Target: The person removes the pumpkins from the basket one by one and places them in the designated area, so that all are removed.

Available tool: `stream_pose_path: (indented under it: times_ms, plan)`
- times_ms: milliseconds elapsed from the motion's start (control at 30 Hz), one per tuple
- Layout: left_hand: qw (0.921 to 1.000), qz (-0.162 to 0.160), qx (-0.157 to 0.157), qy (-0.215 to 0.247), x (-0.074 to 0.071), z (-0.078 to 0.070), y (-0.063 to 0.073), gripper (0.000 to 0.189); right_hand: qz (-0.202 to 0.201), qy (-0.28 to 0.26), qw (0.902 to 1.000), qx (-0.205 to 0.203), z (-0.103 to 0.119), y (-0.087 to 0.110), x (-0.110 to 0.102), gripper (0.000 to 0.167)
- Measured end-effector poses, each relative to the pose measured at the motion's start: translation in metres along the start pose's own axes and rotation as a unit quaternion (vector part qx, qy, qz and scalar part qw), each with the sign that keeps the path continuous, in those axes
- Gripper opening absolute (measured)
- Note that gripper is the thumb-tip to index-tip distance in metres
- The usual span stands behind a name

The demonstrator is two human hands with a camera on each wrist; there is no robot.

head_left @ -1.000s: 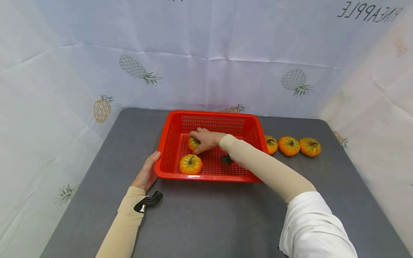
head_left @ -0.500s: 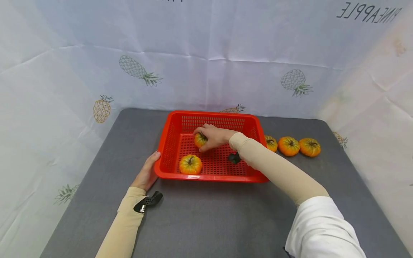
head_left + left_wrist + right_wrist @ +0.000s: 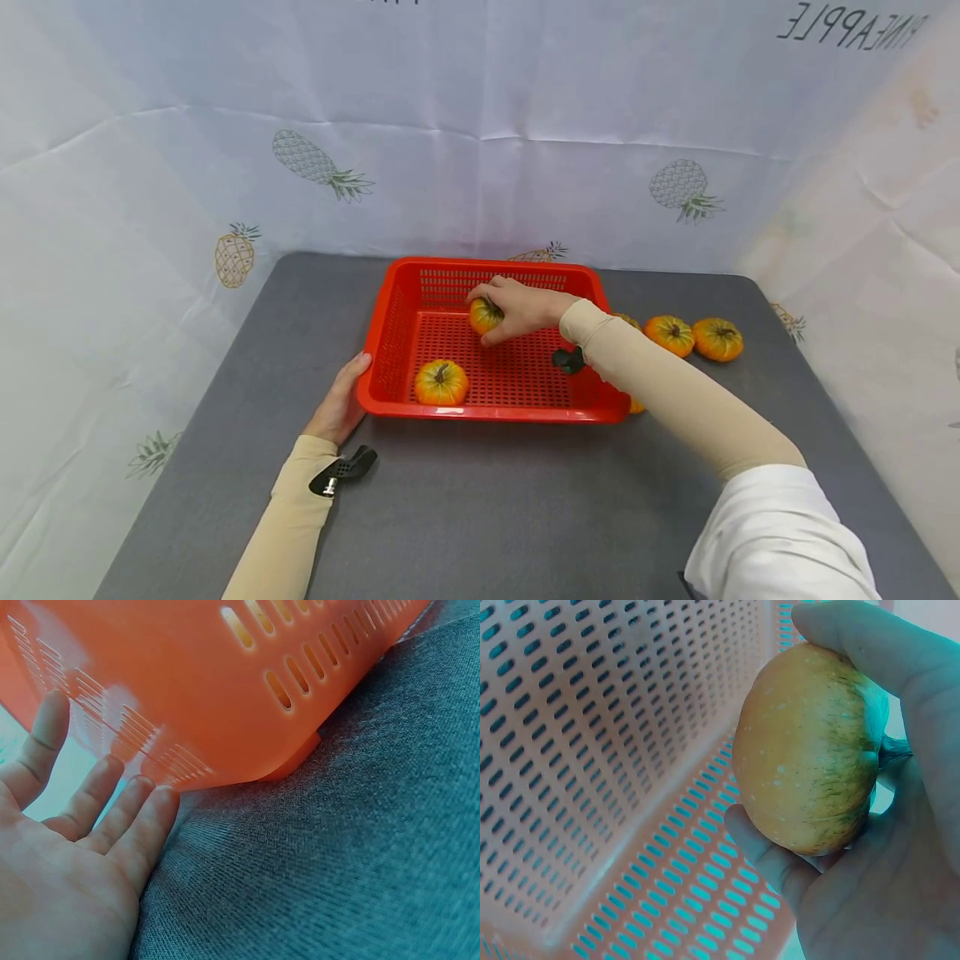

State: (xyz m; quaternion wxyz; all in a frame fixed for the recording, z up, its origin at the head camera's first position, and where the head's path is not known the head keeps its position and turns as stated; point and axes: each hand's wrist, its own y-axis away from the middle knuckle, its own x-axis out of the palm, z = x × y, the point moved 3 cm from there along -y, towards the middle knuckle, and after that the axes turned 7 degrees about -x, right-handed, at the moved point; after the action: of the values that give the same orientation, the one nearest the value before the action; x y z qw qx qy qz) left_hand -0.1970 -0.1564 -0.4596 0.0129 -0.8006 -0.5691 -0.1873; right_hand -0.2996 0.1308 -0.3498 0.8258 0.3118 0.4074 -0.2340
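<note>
In the head view, my right hand (image 3: pixel 521 308) grips a small orange-and-green pumpkin (image 3: pixel 483 317) above the floor of a red plastic basket (image 3: pixel 525 414). Thumb and fingers wrap its sides in the right wrist view, with the pumpkin's stem (image 3: pixel 895 750) turned toward the palm. A second small pumpkin (image 3: pixel 441 383) sits stem up in the basket's front left corner. At the basket's left end, my left hand (image 3: pixel 341 404) touches the wall; the left wrist view shows its fingers extended, fingertips (image 3: pixel 161 799) against the slotted side.
Right of the basket, two small pumpkins (image 3: pixel 670 335) (image 3: pixel 717 339) stand side by side on the grey table (image 3: pixel 480 508). Another pumpkin (image 3: pixel 626 319) is mostly hidden by the right sleeve (image 3: pixel 675 392). A pineapple-print cloth (image 3: pixel 480 183) hangs behind the table.
My right hand has moved right and toward the back of the basket, lifting the gripped pumpkin with it. The left hand, the basket and the front pumpkin stay where they were.
</note>
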Motion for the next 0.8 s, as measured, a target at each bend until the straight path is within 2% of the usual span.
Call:
stream_pose_path:
  times_ms: [500, 800]
  plan:
    - [1.0, -0.001, 0.009, 0.001, -0.002, 0.002, 0.002, 0.038, -0.042, -0.014, 0.999, 0.004, -0.001, 0.025, -0.024, 0.072]
    - [1.0, -0.006, 0.004, -0.004, -0.001, 0.001, 0.001, 0.038, -0.061, 0.006, 0.998, 0.015, -0.008, 0.044, -0.035, 0.075]
